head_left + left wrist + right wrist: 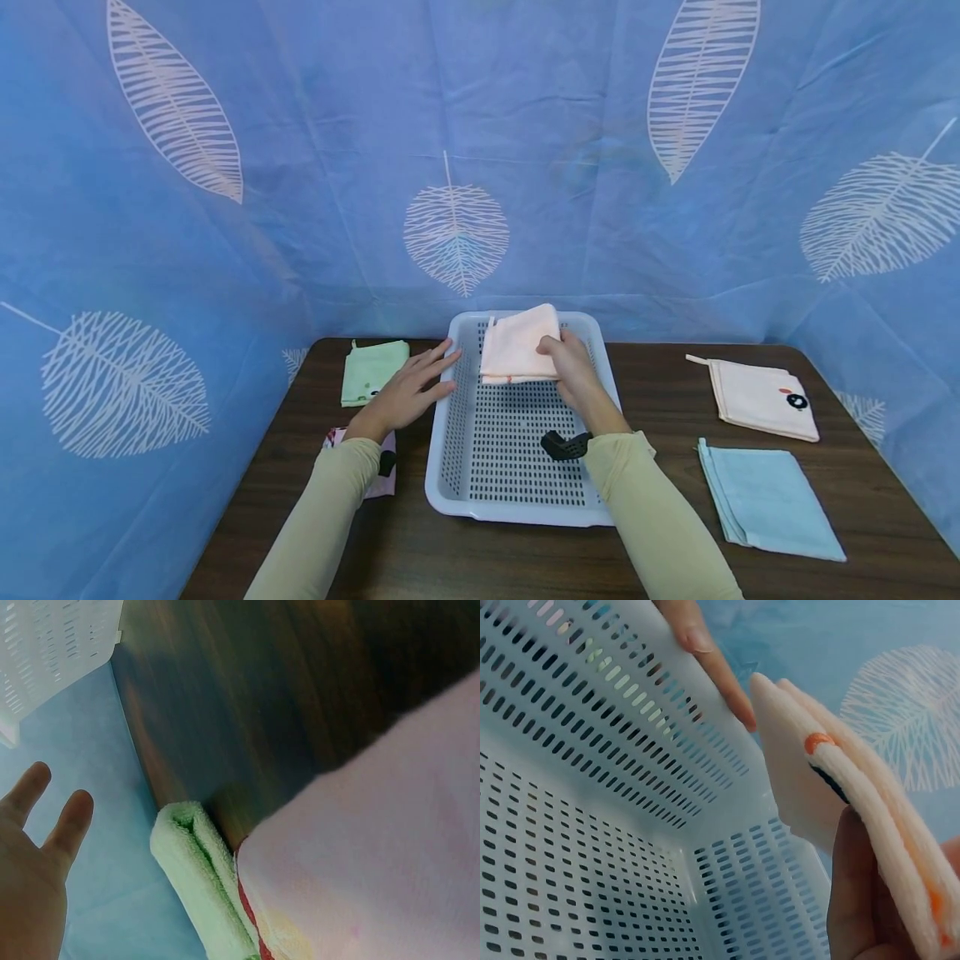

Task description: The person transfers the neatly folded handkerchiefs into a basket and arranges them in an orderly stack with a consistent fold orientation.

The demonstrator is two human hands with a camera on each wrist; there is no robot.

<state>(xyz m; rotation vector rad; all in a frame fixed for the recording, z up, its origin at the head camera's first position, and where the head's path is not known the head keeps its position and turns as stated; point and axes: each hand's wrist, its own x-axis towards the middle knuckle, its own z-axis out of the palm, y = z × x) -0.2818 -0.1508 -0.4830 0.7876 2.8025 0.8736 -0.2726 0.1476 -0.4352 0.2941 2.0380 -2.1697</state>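
Note:
In my right hand (576,371) I pinch a folded peach towel (521,343), thumb on top and fingers beneath. The towel is held above the far part of a white perforated plastic basket (447,487); the right wrist view shows its folded edge with orange marks. My left hand (408,390) is spread at the basket's left rim, fingers extended, holding nothing. Beside that hand lies a folded green towel (371,371). A folded pink-purple towel (385,483) is partly hidden under my left forearm. In the left wrist view, the green towel (191,877) sits beside the pink-purple towel (375,847).
To the right on the dark wooden table (660,400) lie a folded cream towel (757,398) with a black figure and a folded light blue towel (772,500). A blue leaf-patterned cloth (555,167) hangs behind the table and at both sides.

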